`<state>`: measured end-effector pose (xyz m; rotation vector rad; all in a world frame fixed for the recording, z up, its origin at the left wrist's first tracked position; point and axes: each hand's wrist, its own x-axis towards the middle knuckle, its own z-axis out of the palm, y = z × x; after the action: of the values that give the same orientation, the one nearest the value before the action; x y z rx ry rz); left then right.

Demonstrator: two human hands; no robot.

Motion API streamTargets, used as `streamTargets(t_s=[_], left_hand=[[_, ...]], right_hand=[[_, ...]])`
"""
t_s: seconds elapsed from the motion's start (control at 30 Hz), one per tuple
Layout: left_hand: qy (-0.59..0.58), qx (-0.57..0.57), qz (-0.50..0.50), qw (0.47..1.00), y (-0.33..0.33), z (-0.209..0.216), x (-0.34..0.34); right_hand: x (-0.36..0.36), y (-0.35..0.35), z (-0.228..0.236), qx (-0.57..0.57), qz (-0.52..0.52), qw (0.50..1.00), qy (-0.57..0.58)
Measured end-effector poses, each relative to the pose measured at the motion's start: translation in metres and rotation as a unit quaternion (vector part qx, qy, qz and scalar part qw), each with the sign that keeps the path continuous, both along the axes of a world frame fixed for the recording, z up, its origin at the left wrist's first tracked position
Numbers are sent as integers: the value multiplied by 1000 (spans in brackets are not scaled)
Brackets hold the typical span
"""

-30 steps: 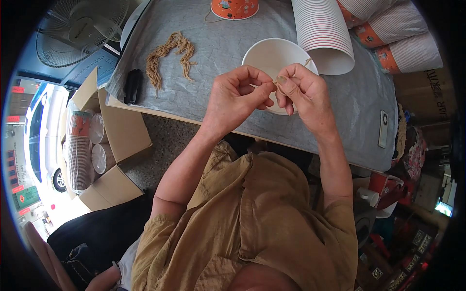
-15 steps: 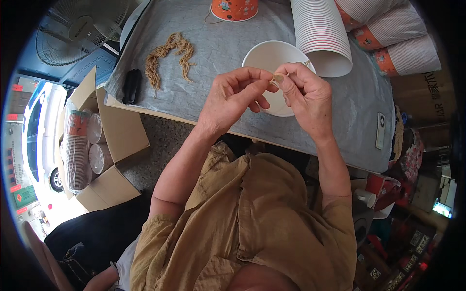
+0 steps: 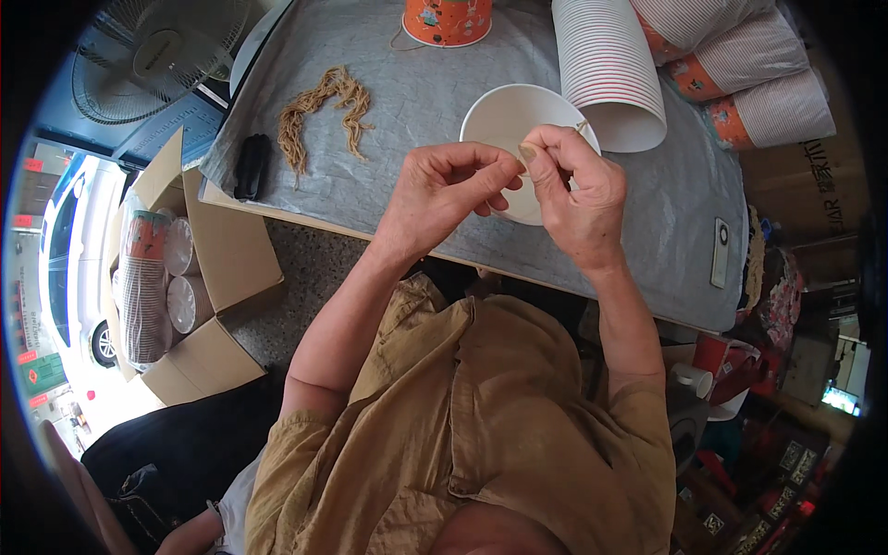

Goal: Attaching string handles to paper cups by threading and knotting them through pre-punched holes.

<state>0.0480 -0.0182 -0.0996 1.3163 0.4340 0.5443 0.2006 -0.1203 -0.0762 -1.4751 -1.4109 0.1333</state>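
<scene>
My left hand [image 3: 444,194] and my right hand [image 3: 578,190] meet fingertip to fingertip above a white paper bucket [image 3: 499,109]. Both pinch thumb against forefinger, apparently on a thin cord that the fingers mostly hide. A short piece of tan cord [image 3: 581,127] shows at the bucket's right rim, just beyond my right knuckles. The bucket's open mouth faces me, and its lower part lies behind my hands. To the left on the table is a loose bunch of tan cords [image 3: 319,102].
A long stack of nested white buckets [image 3: 610,74] lies right of the bucket, with wrapped orange-and-striped stacks [image 3: 740,55] beyond. An orange bucket [image 3: 448,20] stands at the far edge. A black object [image 3: 251,166] lies at the table's left edge; an open carton [image 3: 231,231] sits below.
My fingertips remain together over the bucket with small finger movements. The pale bit seen between them earlier is now mostly hidden, and my right fingers have straightened slightly.
</scene>
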Motion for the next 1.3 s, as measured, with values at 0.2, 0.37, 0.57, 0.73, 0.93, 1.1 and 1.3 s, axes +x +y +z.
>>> streamTargets(t_s=[0.2, 0.37, 0.57, 0.73, 0.93, 1.1, 1.3], left_hand=[[-16, -22, 18, 999, 2, -4, -5], [7, 20, 4, 1000, 4, -1, -8], [51, 249, 6, 967, 1, 9, -5], [23, 302, 64, 951, 1, 4, -5], [54, 249, 8, 967, 0, 20, 2], [-27, 122, -13, 992, 5, 5, 4], [65, 180, 10, 981, 4, 4, -6]], right_hand=[[25, -15, 27, -136, 50, 989, 34], [32, -22, 42, -138, 48, 988, -48], [33, -13, 42, -59, 22, 992, -112], [38, -9, 40, -47, 11, 993, -103], [33, -11, 42, -48, 37, 996, -71], [31, -12, 45, -56, 34, 995, -70], [35, -9, 41, -18, 6, 996, -92]])
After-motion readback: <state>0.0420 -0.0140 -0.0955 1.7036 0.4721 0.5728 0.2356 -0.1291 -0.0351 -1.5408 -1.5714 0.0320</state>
